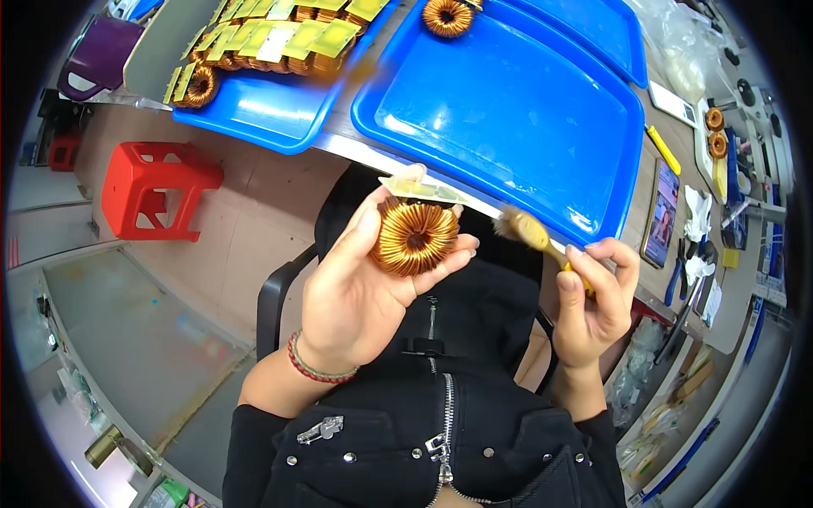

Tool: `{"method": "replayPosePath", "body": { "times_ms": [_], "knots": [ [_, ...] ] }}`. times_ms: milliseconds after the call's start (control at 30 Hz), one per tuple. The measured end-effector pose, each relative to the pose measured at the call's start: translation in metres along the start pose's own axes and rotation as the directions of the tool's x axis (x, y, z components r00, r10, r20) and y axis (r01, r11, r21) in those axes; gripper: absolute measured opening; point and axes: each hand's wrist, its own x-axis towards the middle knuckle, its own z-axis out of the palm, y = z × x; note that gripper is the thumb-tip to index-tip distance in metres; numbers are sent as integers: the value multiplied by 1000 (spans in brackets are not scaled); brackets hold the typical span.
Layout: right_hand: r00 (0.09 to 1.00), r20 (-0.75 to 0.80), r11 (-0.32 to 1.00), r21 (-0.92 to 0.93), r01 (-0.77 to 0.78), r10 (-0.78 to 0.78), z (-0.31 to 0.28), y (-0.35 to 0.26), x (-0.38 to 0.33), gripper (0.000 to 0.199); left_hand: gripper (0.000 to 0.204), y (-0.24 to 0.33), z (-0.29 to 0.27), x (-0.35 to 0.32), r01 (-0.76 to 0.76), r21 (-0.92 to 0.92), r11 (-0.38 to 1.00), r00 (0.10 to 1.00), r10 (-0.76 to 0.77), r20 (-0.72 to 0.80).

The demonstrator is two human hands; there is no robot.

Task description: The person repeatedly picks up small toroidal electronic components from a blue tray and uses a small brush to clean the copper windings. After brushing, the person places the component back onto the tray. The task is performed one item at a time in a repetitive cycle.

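My left hand is closed around a copper-wound toroidal coil, its round hole facing up toward me. A pale yellow-green plate sits along the coil's far side, between my fingertips. To the right, my right hand pinches the yellow handle of a small brush. The brush's bristles point left toward the coil, with a gap between them. Both hands are above my lap, just short of the table's front edge.
A large blue tray with one coil at its far left corner lies ahead. Another blue tray at the left carries rows of coils with yellow plates. A phone, yellow-handled cutter and pliers lie rightward. A red stool stands left.
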Motion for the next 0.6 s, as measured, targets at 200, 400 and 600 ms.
{"method": "replayPosePath", "body": {
  "times_ms": [200,400,600],
  "knots": [
    [954,-35,949,-121,292,-298,27,28,-1,27,43,-6,-14,-4,87,-145,986,989,-68,128],
    [995,-92,999,-9,39,-40,8,9,6,21,42,-8,-21,1,181,-471,863,980,-116,164],
    [980,100,985,-2,174,-173,20,4,20,25,47,-11,-16,5,163,-364,917,985,-131,111]
  ]
}}
